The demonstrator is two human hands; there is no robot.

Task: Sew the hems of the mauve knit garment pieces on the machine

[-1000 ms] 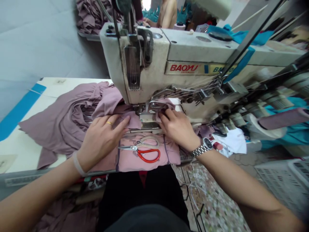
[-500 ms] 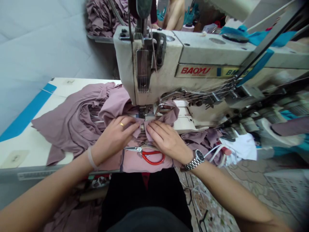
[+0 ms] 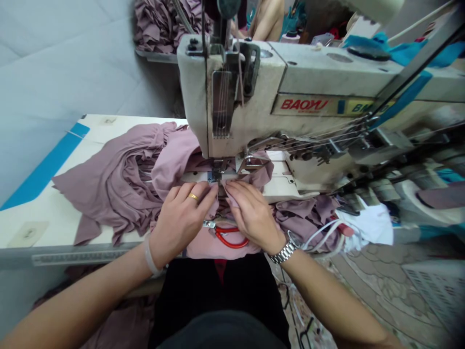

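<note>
Mauve fabric (image 3: 119, 169) lies in loose folds on the machine table, left of the presser foot (image 3: 217, 175). My left hand (image 3: 185, 213) pinches a fabric edge just in front of the foot, with a gold ring on one finger. Close beside it, my right hand (image 3: 252, 213) has its fingers closed on another part of the fabric; the fingertips press it at the front of the needle area. Red-handled scissors (image 3: 232, 237) lie on a pink pad (image 3: 210, 247) between my wrists, the blades partly covered by my left hand.
The sewing machine (image 3: 236, 97) stands over the hands. More mauve cloth (image 3: 308, 215) and a white face mask (image 3: 368, 225) lie at the right. Thread cones (image 3: 414, 203) stand at the far right. Behind, a tray (image 3: 156, 55) holds mauve pieces, near another person's arm (image 3: 269, 22).
Both hands have drawn slightly back toward me with the fabric edges, fingers more curled. My left hand now covers the scissors' blades. The whole view has shifted a little.
</note>
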